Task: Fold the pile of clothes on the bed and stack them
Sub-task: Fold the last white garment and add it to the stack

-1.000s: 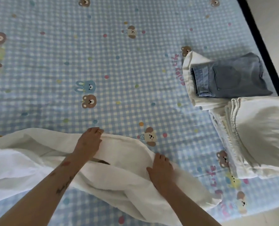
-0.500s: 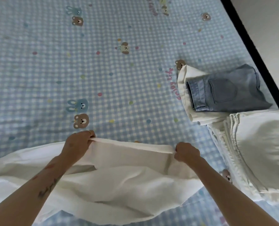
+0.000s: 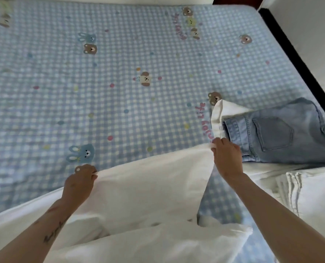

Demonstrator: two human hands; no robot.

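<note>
Your left hand (image 3: 80, 182) and right hand (image 3: 226, 158) each pinch the far edge of the white garment (image 3: 148, 190), lifted over the bed (image 3: 119, 82). Folded jeans (image 3: 283, 133) lie just beside your right hand, on folded white clothes (image 3: 309, 196).

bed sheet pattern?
Light blue and white gingham bed sheet with cartoon bears, bunnies and coloured dots; head view, the only one, shows it.

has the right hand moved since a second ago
Yes. The right hand, pinching the white cloth, moved away and rightward, now beside the folded jeans.
</note>
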